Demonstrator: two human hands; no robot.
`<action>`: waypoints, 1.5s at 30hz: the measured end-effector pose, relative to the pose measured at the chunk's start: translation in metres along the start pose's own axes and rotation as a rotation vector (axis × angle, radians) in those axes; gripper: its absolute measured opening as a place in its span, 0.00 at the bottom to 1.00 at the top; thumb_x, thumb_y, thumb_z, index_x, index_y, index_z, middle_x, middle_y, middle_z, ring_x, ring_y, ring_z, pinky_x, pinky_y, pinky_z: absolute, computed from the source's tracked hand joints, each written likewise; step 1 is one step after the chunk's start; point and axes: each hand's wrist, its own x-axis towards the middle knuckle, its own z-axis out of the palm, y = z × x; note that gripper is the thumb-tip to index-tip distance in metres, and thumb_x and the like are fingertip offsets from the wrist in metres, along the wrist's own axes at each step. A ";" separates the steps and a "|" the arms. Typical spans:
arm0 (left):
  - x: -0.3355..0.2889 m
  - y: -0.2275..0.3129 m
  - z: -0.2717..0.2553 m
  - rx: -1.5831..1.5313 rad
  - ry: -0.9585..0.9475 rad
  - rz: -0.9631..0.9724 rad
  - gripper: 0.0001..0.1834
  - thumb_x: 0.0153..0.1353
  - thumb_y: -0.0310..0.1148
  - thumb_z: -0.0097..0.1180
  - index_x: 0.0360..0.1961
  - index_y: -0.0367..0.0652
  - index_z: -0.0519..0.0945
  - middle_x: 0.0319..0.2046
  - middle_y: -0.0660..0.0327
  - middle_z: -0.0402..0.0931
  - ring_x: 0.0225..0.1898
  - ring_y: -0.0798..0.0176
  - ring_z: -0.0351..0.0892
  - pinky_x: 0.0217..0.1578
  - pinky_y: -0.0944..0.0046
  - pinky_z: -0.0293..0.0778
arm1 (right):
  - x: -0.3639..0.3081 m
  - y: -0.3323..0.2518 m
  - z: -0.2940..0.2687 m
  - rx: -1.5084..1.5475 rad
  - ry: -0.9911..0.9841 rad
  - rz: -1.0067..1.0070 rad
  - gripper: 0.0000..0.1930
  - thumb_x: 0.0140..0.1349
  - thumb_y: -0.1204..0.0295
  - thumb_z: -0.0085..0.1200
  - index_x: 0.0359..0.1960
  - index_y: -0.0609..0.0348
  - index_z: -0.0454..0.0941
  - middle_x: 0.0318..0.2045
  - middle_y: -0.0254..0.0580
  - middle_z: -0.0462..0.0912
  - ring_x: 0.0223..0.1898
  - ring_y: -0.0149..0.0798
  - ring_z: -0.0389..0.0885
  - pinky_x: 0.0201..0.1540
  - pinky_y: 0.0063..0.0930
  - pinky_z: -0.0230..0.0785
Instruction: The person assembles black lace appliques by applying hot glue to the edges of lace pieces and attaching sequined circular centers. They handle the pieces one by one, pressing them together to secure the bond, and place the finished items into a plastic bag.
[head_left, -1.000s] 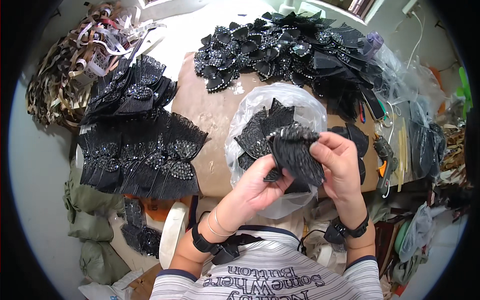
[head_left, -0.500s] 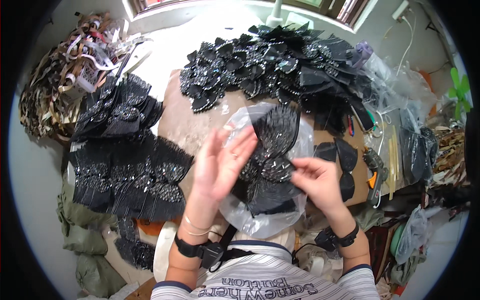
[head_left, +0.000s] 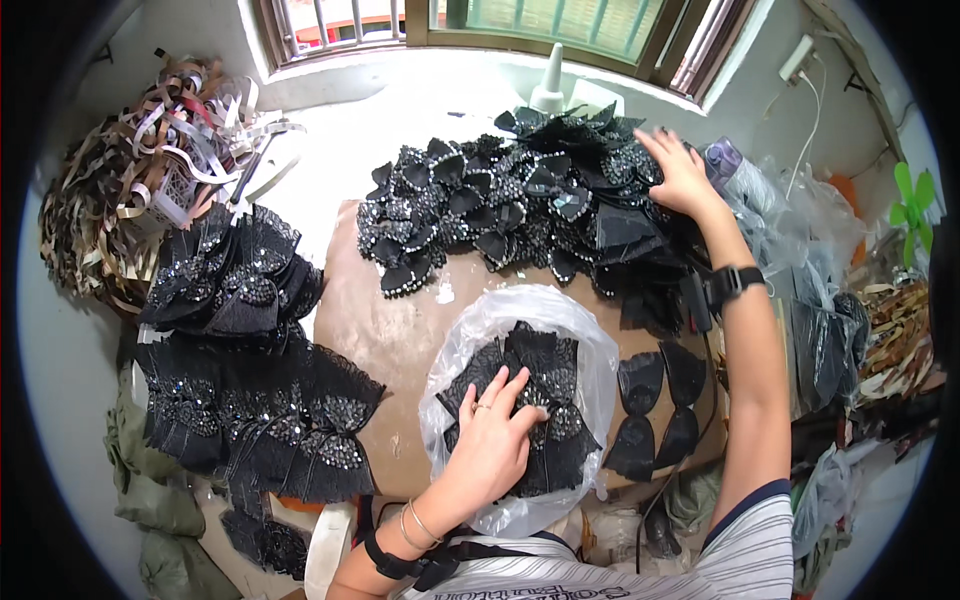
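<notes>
Left hand [head_left: 492, 443], lower centre: fingers spread flat, pressing black lace bows [head_left: 535, 400] inside clear plastic bag [head_left: 470, 335]. Right hand [head_left: 680, 170], upper right: fingers splayed, resting unclenched on heap of black sequinned bows [head_left: 500, 205].

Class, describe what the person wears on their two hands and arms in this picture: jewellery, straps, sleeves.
The left hand has a ring on one finger, thin bangles at the wrist and a black strap further up the forearm. The right hand is bare; its wrist carries a black watch-like band. A white short sleeve with dark stripes covers the right upper arm.
</notes>
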 end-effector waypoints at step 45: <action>-0.004 0.027 0.004 -2.378 -0.458 -0.492 0.16 0.73 0.31 0.39 0.51 0.32 0.73 0.44 0.54 0.80 0.42 0.61 0.84 0.43 0.62 0.84 | -0.221 -0.182 -0.126 1.822 -0.558 0.153 0.14 0.59 0.81 0.61 0.47 0.71 0.78 0.41 0.37 0.83 0.42 0.25 0.78 0.47 0.20 0.73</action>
